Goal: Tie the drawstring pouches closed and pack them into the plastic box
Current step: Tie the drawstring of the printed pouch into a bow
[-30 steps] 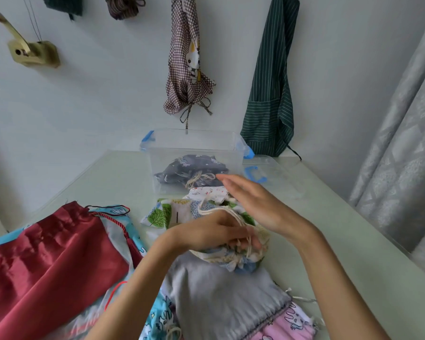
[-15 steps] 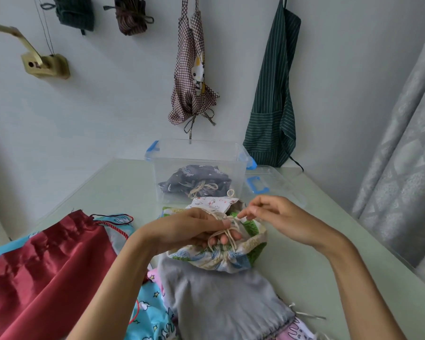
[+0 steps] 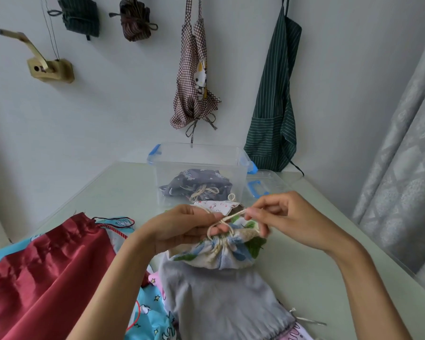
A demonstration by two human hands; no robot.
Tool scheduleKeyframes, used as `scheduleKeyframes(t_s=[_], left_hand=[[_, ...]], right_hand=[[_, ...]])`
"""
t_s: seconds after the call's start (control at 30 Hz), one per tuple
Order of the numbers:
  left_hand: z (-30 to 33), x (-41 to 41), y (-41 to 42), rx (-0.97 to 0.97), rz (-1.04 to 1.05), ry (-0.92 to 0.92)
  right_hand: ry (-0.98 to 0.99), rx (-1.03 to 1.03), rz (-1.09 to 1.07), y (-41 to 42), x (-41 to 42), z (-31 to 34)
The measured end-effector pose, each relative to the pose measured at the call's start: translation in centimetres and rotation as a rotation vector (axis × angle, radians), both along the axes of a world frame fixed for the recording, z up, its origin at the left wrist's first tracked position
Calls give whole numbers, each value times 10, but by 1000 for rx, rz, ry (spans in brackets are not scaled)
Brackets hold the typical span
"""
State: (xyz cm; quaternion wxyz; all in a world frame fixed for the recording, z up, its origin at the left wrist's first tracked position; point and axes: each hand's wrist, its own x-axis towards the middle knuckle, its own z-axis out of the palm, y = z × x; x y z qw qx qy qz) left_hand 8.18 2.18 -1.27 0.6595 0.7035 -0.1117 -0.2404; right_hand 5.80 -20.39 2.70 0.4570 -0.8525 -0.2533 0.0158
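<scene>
**Q:** Two hands on one pouch. What could go wrong?

**A:** From my remote seat, I judge the cream cord (image 3: 232,215) could slip before the knot sets. My left hand (image 3: 182,229) clenches the gathered neck of the floral pouch (image 3: 219,251); if it eases, the mouth reopens.

**Q:** And the hands' pose?

**A:** My right hand (image 3: 290,217), at three o'clock of the pouch, pinches the cord, fingers (image 3: 253,213) curled, pulling it taut. The pouch sits mid-counter (image 3: 317,278) on a grey pouch (image 3: 221,303). At twelve o'clock stands the plastic box (image 3: 199,165), one dark pouch (image 3: 196,185) inside.
</scene>
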Motion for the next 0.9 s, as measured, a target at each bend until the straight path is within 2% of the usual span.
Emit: scheduleKeyframes(t_s=[0.13, 0.23, 0.3, 0.4, 0.47, 0.57, 0.7, 0.8, 0.9], left_hand=[[2, 1, 0, -195, 141, 96], [4, -1, -1, -196, 153, 108], [5, -4, -4, -145, 154, 77], [7, -7, -5, -96, 161, 3], [9, -8, -6, -68, 187, -76], [14, -11, -9, 22, 216, -301], [11, -11, -8, 118, 357, -601], [6, -10, -7, 103, 372, -714], [1, -8, -9, 125, 355, -787]], right_hand=[[150, -153, 174, 9, -13, 7], [102, -303, 207, 23, -17, 3], [78, -292, 152, 27, -17, 3], [-43, -218, -65, 20, -8, 1], [-92, -201, -133, 19, 0, -5], [21, -173, -7, 26, 6, -17], [108, 8, -64, 29, 8, -20], [156, 74, -117, 29, 11, -21], [293, 100, -68, 32, 13, -28]])
